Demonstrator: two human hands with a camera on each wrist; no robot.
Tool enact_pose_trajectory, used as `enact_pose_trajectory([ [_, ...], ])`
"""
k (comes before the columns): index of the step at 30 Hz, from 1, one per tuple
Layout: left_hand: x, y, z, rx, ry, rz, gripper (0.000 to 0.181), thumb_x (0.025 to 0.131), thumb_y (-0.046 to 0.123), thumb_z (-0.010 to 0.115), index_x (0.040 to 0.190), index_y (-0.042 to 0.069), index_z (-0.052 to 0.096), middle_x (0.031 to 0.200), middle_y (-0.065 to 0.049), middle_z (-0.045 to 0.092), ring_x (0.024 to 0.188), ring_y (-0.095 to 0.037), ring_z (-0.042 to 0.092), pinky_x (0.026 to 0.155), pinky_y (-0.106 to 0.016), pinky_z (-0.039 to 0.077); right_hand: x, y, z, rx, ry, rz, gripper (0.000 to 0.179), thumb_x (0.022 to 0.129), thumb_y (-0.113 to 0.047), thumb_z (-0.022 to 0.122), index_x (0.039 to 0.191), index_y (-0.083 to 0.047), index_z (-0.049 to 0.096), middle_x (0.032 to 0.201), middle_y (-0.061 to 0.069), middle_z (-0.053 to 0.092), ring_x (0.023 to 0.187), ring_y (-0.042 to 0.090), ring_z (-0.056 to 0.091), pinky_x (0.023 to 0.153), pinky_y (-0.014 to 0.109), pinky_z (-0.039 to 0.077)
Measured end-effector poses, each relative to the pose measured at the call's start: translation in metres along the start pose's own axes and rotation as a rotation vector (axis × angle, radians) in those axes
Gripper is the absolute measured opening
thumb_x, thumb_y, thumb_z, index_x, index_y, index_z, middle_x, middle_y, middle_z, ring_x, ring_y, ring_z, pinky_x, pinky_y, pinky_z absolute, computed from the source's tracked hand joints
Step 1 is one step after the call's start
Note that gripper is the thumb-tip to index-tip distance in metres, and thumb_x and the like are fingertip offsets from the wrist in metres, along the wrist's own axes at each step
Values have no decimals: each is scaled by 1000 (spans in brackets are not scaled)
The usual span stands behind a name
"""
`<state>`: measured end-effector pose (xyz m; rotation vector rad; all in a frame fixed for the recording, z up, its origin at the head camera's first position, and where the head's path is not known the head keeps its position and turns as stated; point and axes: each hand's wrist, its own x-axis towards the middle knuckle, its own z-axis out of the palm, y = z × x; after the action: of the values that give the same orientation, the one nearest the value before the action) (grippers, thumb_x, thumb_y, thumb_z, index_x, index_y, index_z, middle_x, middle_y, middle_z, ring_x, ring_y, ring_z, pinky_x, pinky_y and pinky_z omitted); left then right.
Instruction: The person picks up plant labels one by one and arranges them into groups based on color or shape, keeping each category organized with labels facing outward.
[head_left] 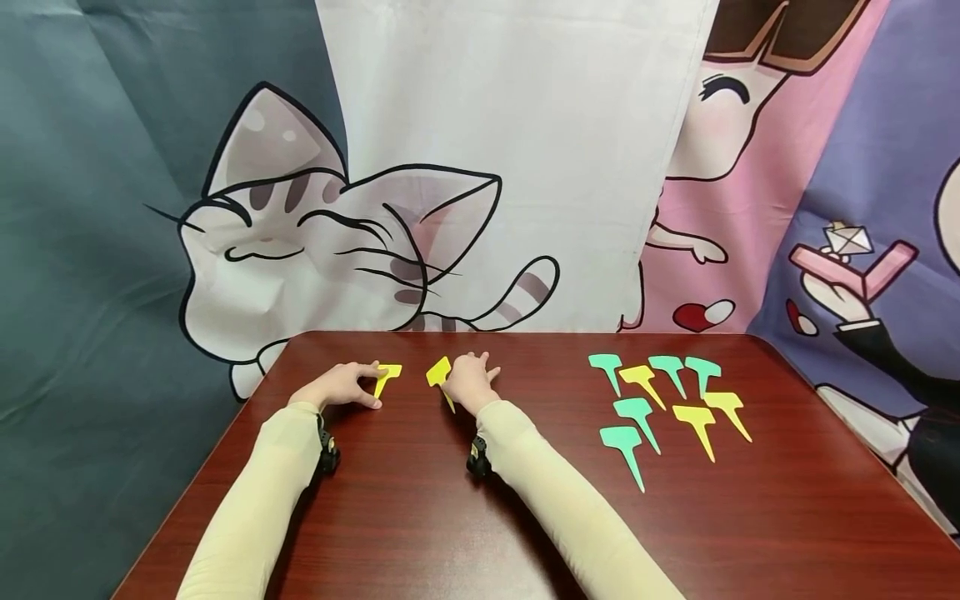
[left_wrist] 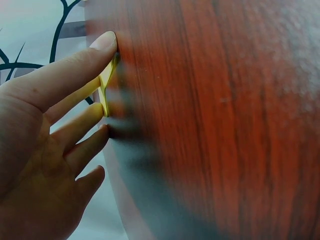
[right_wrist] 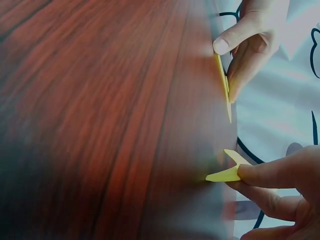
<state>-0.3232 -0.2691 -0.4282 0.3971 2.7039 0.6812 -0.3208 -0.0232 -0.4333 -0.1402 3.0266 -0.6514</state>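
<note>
In the head view my left hand [head_left: 343, 386] is at the table's far left, at a yellow T-shaped plant label [head_left: 387, 372] close to the tabletop. The left wrist view shows the label [left_wrist: 106, 82] between the thumb, near its pointed end, and the fingers at its head; the other fingers spread out. A short way to the right, my right hand [head_left: 470, 382] pinches a second yellow plant label [head_left: 437, 372] between thumb and finger. This label [right_wrist: 222, 175] is tilted over the table in the right wrist view, part of it hidden by the fingertips.
On the table's right side lie several green plant labels [head_left: 622, 438] mixed with three yellow plant labels [head_left: 693, 415]. A printed cloth [head_left: 517, 108] with cartoon figures hangs behind the dark red wooden table [head_left: 390, 517]. Its far edge runs just beyond both hands.
</note>
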Motion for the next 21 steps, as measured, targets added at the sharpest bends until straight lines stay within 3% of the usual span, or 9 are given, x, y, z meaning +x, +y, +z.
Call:
enact_pose_trajectory([
  [3,2,3,-1,25,7,8,74,77,30,78,142,11,47,154,-13,29,141,-41,21,111,-56,25,0,-3,0,5,9,8,32,83,-27,69,105,-4,69,143,20,45,141,44,24,105,69,22],
  [12,2,2,0,4,-10,-5,74,78,29,78,142,12,46,154,-13,28,142,-41,20,111,-57,25,-4,-13,3,30,10,34,32,82,-29,72,103,-5,68,141,17,49,140,43,26,105,70,22],
  [21,2,-2,0,19,-6,1,75,77,31,78,142,12,46,154,-13,29,141,-42,20,110,-57,25,-4,-18,12,95,66,18,21,81,-26,73,84,-6,70,131,17,56,140,45,25,105,72,18],
])
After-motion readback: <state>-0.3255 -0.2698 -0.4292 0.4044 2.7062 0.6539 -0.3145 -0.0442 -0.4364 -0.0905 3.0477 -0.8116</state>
